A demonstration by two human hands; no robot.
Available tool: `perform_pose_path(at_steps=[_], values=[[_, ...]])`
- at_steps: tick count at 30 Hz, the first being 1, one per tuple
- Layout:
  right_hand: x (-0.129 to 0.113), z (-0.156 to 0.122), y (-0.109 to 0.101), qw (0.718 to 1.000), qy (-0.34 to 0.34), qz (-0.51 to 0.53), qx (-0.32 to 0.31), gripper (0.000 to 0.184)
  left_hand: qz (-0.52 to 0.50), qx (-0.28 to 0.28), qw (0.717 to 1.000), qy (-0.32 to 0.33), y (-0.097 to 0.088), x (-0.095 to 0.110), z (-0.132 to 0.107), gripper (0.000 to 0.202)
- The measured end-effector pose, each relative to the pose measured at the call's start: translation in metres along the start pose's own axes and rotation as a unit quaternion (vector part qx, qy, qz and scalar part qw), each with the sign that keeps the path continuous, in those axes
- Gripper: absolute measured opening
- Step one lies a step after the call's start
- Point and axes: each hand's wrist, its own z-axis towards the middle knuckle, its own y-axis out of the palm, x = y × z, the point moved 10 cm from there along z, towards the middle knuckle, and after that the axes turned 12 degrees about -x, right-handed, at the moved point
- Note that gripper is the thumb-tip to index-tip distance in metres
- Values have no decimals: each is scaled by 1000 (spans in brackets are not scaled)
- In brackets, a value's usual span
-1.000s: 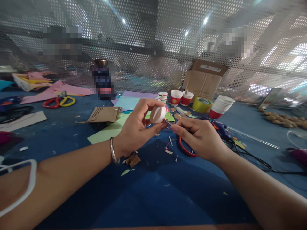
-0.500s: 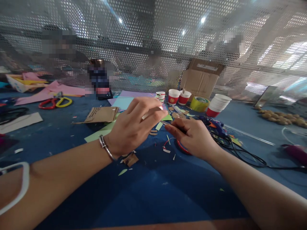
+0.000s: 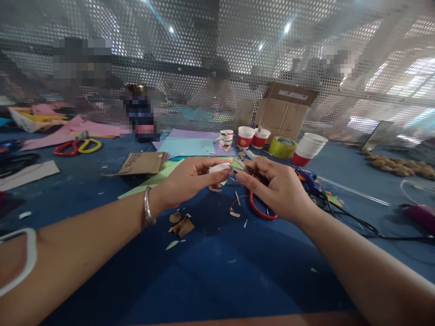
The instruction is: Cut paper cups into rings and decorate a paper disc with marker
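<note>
My left hand (image 3: 190, 179) is closed, its thumb and fingers pinching a small white piece (image 3: 220, 168) with a touch of red at its edge. Facing it, my right hand (image 3: 272, 185) is closed around a slim, grey, blade-like piece (image 3: 237, 168). That piece's tip meets the white one; the rest is hidden in my fingers. Just under my right hand shows a red loop handle (image 3: 263, 212); I cannot tell whether it belongs to the same tool. Paper scraps and a torn brown cardboard bit (image 3: 183, 226) lie below my hands.
Behind my hands stand a striped cup (image 3: 226, 140), red-and-white paper cups (image 3: 245, 137), yellow tape (image 3: 282, 146) and a cup stack (image 3: 310, 147). A blue glue gun (image 3: 307, 180) with black cable lies right. Cardboard (image 3: 142, 164), coloured paper (image 3: 186, 146) and red-yellow-handled scissors (image 3: 79, 146) are left.
My left hand has come down and turned, bringing the white piece into clearer view. My right hand has shifted slightly, and the grey tip now touches the white piece.
</note>
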Motion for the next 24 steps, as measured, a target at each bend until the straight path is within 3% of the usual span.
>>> perform_pose_path(at_steps=[5,9,17,24], values=[[-4,0,5,999,-37,23,-22,24,-17,-73,997,-13,18,1,0,29],[-6,-2,9,998,-53,24,-28,12,-16,-74,997,-22,18,-2,0,28],[-8,-1,10,998,-56,6,-25,4,12,-101,994,-28,28,0,-1,32],[-6,1,16,996,-26,28,-80,12,40,-113,993,-15,34,7,-5,25]])
